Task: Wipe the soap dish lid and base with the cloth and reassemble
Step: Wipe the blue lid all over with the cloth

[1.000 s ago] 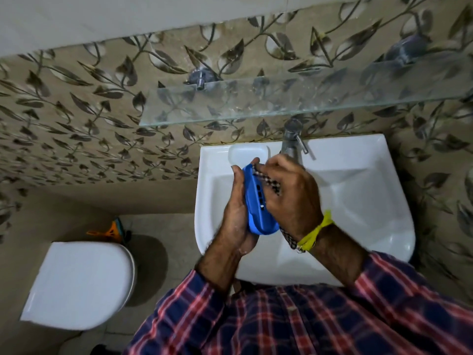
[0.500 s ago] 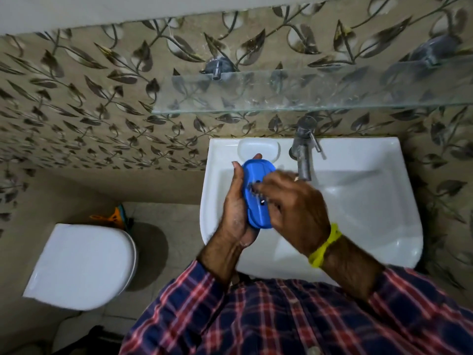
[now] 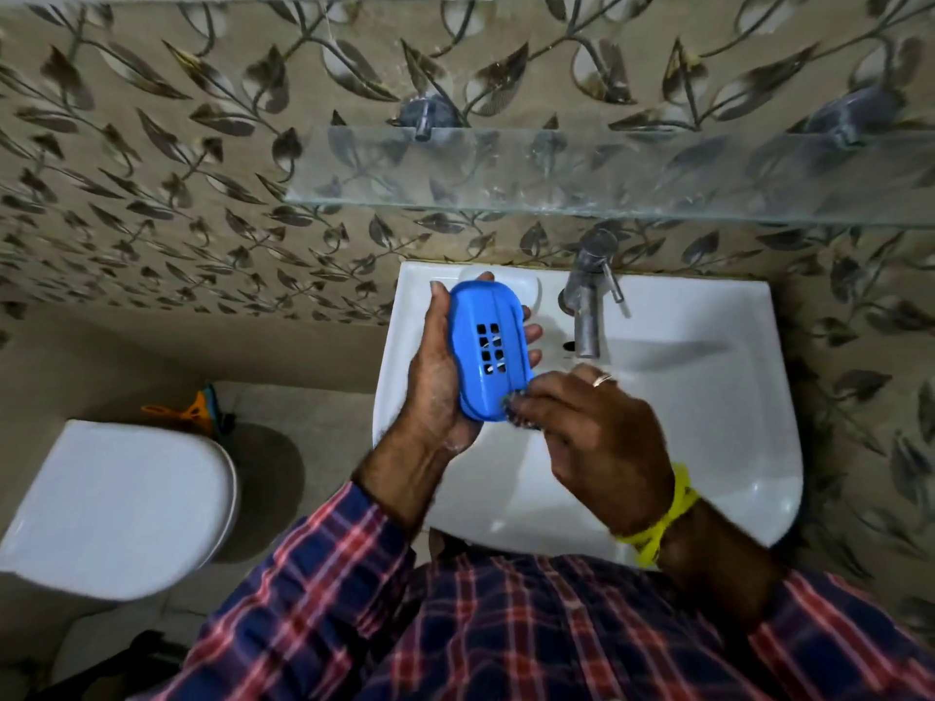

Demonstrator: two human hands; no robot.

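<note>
A blue oval soap dish part (image 3: 488, 349) with a grid of drain holes faces me, held above the left side of the white sink (image 3: 708, 397). My left hand (image 3: 435, 382) cups it from behind, fingers wrapped round its far edge. My right hand (image 3: 592, 432) is closed around a dark checked cloth (image 3: 516, 409), of which only a small bit shows at the fingertips. That bit touches the part's lower right rim. I cannot tell whether the blue part is the lid or the base.
A chrome tap (image 3: 587, 301) stands at the back of the sink, just right of the blue part. A glass shelf (image 3: 607, 174) juts out above it. A white toilet (image 3: 116, 503) sits lower left, with an orange and green object (image 3: 192, 409) behind it.
The blue part has turned from edge-on to face me with its holes showing. My right hand slid down off its face to the lower rim, and most of the cloth is now hidden.
</note>
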